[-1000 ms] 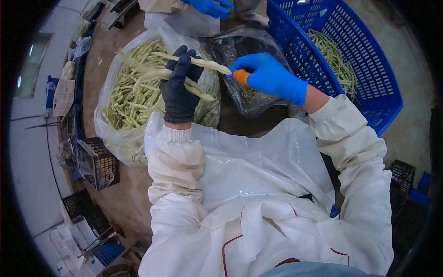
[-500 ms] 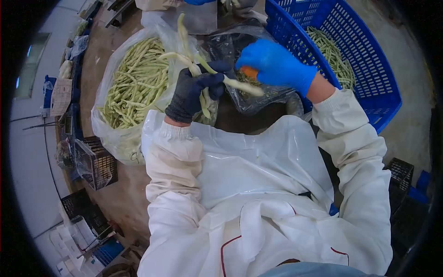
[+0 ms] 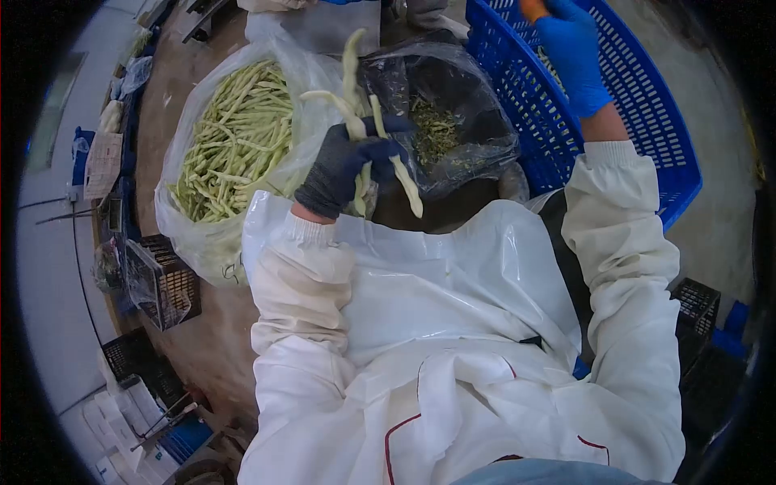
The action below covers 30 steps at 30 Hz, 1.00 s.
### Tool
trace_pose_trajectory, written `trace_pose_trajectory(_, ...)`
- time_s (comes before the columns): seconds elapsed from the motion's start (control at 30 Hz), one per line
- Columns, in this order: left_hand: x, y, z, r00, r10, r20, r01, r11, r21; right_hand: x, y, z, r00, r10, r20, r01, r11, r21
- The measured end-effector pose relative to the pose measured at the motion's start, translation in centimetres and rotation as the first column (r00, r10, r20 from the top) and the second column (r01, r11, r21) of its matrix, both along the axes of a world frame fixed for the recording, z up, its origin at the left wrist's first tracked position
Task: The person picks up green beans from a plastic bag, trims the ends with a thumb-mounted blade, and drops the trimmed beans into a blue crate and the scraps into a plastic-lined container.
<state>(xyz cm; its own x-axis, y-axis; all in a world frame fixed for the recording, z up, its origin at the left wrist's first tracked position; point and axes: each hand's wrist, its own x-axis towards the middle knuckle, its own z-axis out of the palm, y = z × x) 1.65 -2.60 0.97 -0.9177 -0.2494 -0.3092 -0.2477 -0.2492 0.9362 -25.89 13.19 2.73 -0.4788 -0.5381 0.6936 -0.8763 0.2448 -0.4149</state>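
My left hand [image 3: 339, 166], in a dark glove, is closed around several pale green beans [image 3: 406, 184] that stick out in different directions. In a blue glove, my right hand [image 3: 572, 58] reaches over the blue basket and grips a small orange tool [image 3: 533, 10], cut off by the top edge of the view. Left of my left hand stands a clear plastic bag [image 3: 182, 226] full of long green beans [image 3: 242, 137]. Between my hands lies a dark plastic bag [image 3: 477, 97] with green trimmings [image 3: 434, 129] in it.
The slatted blue basket [image 3: 664, 153] stands at the right, beans partly visible inside. Another person's hand [image 3: 424, 14] shows at the top. Black crates [image 3: 174, 287] stand at the left, another crate [image 3: 697, 303] at the right. A white apron [image 3: 453, 283] covers my lap.
My right hand has moved up and right from beside the held beans to over the blue basket, still with the orange tool. The long bean in my left hand now points downward.
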Motion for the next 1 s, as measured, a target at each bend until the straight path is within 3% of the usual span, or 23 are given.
trace_pose_trajectory(0.13,-0.5,-0.1,-0.1,0.993,0.115,-0.034,-0.116,0.993,-0.012,-0.2,0.1,-2.9,0.999,0.053,-0.007,-0.049,0.950,0.308)
trace_pose_trajectory(0.2,-0.6,0.4,-0.1,0.992,0.120,-0.042,-0.121,0.992,-0.017,1.9,0.1,-3.3,1.000,-0.008,0.028,-0.006,0.888,0.460)
trace_pose_trajectory(0.23,-0.7,0.6,-0.1,0.993,0.115,-0.033,-0.116,0.993,-0.033,2.6,-0.6,-2.0,0.985,-0.037,0.167,-0.062,0.832,0.551)
trace_pose_trajectory(0.3,-0.6,0.8,-0.3,0.994,0.108,-0.013,-0.109,0.992,-0.064,3.6,-1.6,-2.7,0.911,0.312,0.271,-0.378,0.894,0.241)
trace_pose_trajectory(0.33,-0.7,0.9,-0.5,0.994,0.105,-0.010,-0.105,0.993,-0.061,4.4,-2.2,-2.5,0.832,0.482,0.276,-0.516,0.854,0.066)
trace_pose_trajectory(0.37,-0.8,0.9,-0.8,0.995,0.101,-0.007,-0.101,0.993,-0.059,5.3,-2.4,-2.3,0.725,0.472,0.502,-0.571,0.819,0.055)
trace_pose_trajectory(0.43,-0.9,1.0,-1.2,0.996,0.087,-0.001,-0.087,0.990,-0.112,8.6,-2.6,-0.9,0.388,0.358,0.849,-0.663,0.748,-0.013)
trace_pose_trajectory(0.53,-1.1,1.5,-1.2,0.997,0.071,0.027,-0.063,0.973,-0.222,10.5,-2.9,-0.5,0.300,0.311,0.902,-0.654,0.756,-0.043)
trace_pose_trajectory(0.57,-1.1,1.8,-1.1,0.996,0.071,0.047,-0.059,0.973,-0.222,10.1,-3.0,-1.0,0.317,0.367,0.875,-0.613,0.783,-0.106)
trace_pose_trajectory(0.63,-1.1,1.7,-1.0,0.986,0.109,0.123,-0.093,0.987,-0.131,7.7,-2.3,1.3,0.431,0.294,0.853,-0.470,0.880,-0.065)
trace_pose_trajectory(0.7,-1.1,1.2,-2.1,0.979,0.202,0.017,-0.198,0.971,-0.132,2.9,-1.8,-0.3,0.668,0.447,0.595,-0.275,0.891,-0.360)
trace_pose_trajectory(0.77,-1.3,0.8,-2.7,0.964,0.264,-0.037,-0.266,0.955,-0.131,-1.5,1.2,1.1,0.947,0.025,0.320,0.007,0.995,-0.098)
trace_pose_trajectory(0.83,-1.3,0.2,-2.9,0.956,0.292,-0.034,-0.294,0.946,-0.140,-4.7,4.3,1.0,0.938,-0.332,0.103,0.316,0.938,0.142)
trace_pose_trajectory(0.87,-1.3,0.1,-3.1,0.958,0.286,-0.035,-0.286,0.930,-0.229,-5.2,5.1,1.0,0.909,-0.416,0.037,0.383,0.865,0.324)
trace_pose_trajectory(0.93,-1.3,0.0,-3.6,0.961,0.273,-0.031,-0.262,0.877,-0.402,-5.0,6.0,1.0,0.836,-0.533,-0.134,0.487,0.606,0.628)
trace_pose_trajectory(1.0,-1.4,0.0,-3.7,0.964,0.265,-0.018,-0.221,0.761,-0.610,-3.4,5.0,-0.3,0.941,-0.290,0.174,0.148,0.816,0.559)
